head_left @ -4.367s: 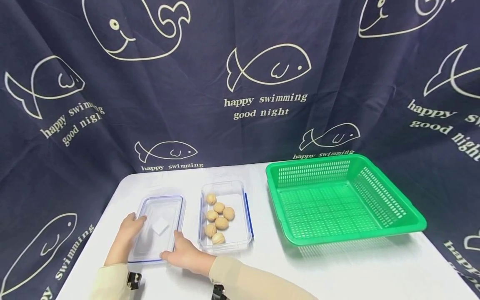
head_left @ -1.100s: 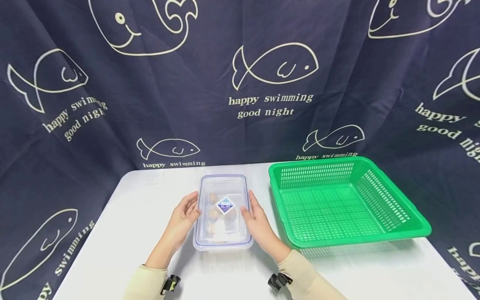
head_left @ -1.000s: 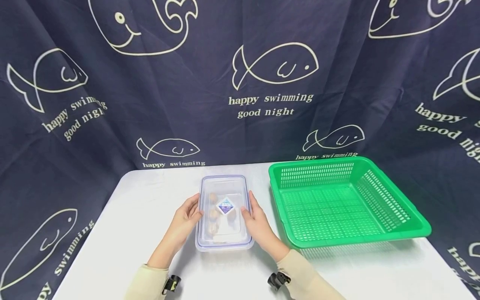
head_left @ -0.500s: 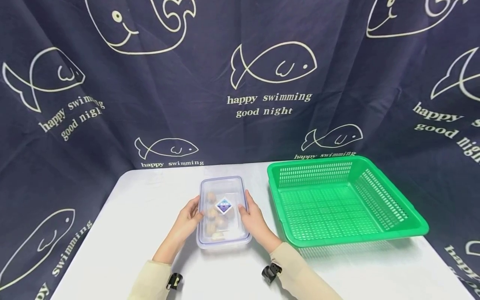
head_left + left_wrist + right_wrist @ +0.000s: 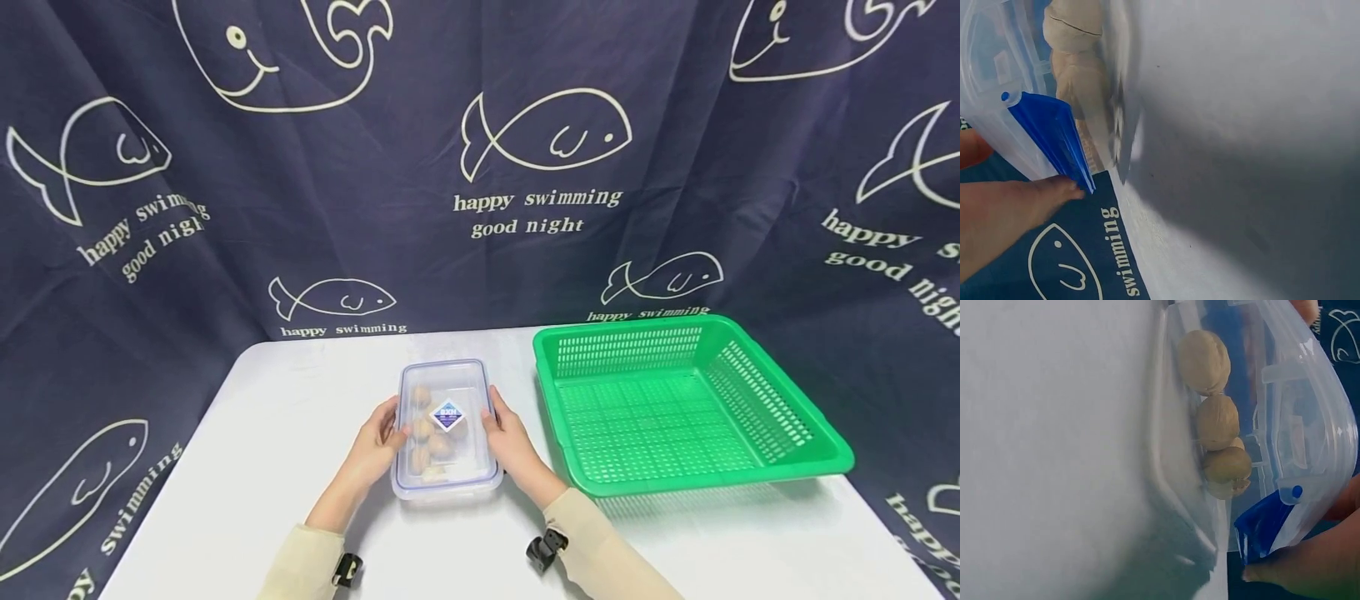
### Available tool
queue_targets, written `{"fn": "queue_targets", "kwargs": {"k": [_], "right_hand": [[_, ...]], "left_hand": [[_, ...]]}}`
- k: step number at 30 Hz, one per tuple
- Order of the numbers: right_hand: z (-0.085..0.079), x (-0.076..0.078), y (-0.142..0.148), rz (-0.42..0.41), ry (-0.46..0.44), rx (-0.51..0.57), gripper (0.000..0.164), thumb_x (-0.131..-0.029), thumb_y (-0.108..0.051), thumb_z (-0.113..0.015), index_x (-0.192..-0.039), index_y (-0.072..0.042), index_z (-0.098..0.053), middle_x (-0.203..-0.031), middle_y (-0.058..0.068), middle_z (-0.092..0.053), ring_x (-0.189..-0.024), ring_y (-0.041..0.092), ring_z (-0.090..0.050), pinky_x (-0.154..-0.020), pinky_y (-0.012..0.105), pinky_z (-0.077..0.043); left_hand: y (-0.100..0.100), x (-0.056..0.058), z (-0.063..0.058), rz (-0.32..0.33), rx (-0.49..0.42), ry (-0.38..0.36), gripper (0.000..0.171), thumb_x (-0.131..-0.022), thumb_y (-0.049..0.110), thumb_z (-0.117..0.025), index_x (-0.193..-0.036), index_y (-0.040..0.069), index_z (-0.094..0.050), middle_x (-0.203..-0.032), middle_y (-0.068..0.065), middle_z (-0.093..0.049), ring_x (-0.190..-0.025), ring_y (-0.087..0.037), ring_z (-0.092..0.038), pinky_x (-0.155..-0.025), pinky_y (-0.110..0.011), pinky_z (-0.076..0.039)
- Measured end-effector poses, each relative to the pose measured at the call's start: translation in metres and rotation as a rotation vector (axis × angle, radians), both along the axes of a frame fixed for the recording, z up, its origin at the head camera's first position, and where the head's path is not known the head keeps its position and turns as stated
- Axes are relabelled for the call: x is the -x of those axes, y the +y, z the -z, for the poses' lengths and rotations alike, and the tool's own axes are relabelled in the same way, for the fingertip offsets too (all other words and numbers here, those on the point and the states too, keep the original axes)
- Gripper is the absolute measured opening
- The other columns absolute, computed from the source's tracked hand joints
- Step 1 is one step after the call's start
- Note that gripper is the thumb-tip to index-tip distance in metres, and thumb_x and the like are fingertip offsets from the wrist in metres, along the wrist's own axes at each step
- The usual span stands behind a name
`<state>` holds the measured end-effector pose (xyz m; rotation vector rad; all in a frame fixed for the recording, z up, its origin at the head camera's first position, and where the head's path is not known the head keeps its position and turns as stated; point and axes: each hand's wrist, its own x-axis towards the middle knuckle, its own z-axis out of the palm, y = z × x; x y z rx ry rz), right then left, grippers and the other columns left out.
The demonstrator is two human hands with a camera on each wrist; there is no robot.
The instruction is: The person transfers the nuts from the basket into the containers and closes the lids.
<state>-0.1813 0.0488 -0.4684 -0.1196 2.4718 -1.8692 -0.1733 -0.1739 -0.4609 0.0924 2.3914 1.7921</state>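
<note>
A clear plastic food container (image 5: 447, 493) stands on the table with its blue-rimmed lid (image 5: 467, 454) lying over it. Through the lid, which bears a diamond-shaped label (image 5: 447, 415), several walnuts (image 5: 420, 428) show inside. My left hand (image 5: 369, 450) grips the container's left side, and my right hand (image 5: 514, 442) grips the opposite side. In the left wrist view, the thumb touches the end of a blue latch (image 5: 1052, 132) that slants outward from the wall. The right wrist view shows that thumb likewise at a slanting blue latch (image 5: 1265, 520), near walnuts (image 5: 1204, 362) behind the wall.
A green perforated basket (image 5: 637, 425) stands to the right of the container, with bare mesh showing across its bottom. The white table (image 5: 247, 467) ends at a dark blue curtain (image 5: 420, 208) with fish drawings behind it.
Both hands have brought the lid from the left side over onto the walnut container. During the last second the hands keep their hold, and the container shifts only slightly.
</note>
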Motion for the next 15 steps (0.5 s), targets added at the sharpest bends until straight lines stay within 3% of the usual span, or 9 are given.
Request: {"fn": "queue_targets", "kwargs": {"k": [5, 8, 12, 15], "right_hand": [[-0.0018, -0.0023, 0.0025, 0.04, -0.152, 0.055, 0.057, -0.103, -0.021, -0.043, -0.141, 0.018, -0.027, -0.143, 0.037, -0.034, -0.134, 0.046, -0.033, -0.113, 0.053, -0.029], [-0.0022, -0.0037, 0.0027, 0.079, -0.184, 0.051, 0.06, -0.102, -0.024, -0.047, -0.138, 0.021, -0.03, -0.136, 0.038, -0.041, -0.128, 0.047, -0.042, -0.108, 0.054, -0.038], [-0.0018, -0.0039, 0.0029, 0.148, -0.183, 0.054, 0.064, -0.099, -0.023, -0.054, -0.138, 0.021, -0.029, -0.132, 0.038, -0.047, -0.123, 0.046, -0.048, -0.105, 0.052, -0.042], [-0.0013, -0.0029, 0.0025, 0.188, -0.123, 0.023, 0.063, -0.096, -0.02, -0.059, -0.137, 0.02, -0.033, -0.126, 0.035, -0.051, -0.118, 0.044, -0.052, -0.103, 0.052, -0.044]], "left_hand": [[-0.0065, -0.0017, 0.0009, -0.023, -0.026, -0.151, 0.078, -0.097, 0.025, -0.057, -0.148, -0.01, -0.01, -0.145, -0.036, -0.03, -0.136, -0.048, -0.03, -0.115, -0.056, -0.023], [-0.0083, -0.0022, -0.0011, -0.031, -0.037, -0.208, 0.082, -0.097, 0.031, -0.057, -0.146, -0.013, -0.009, -0.14, -0.036, -0.038, -0.129, -0.048, -0.04, -0.111, -0.059, -0.03], [-0.0071, -0.003, -0.0042, -0.076, 0.058, -0.19, 0.083, -0.095, 0.034, -0.059, -0.145, -0.015, -0.015, -0.137, -0.036, -0.04, -0.125, -0.049, -0.044, -0.107, -0.06, -0.036], [-0.0048, -0.0036, -0.0044, -0.118, 0.14, -0.144, 0.078, -0.095, 0.033, -0.06, -0.143, -0.016, -0.022, -0.134, -0.035, -0.043, -0.121, -0.048, -0.048, -0.105, -0.058, -0.04]]}}
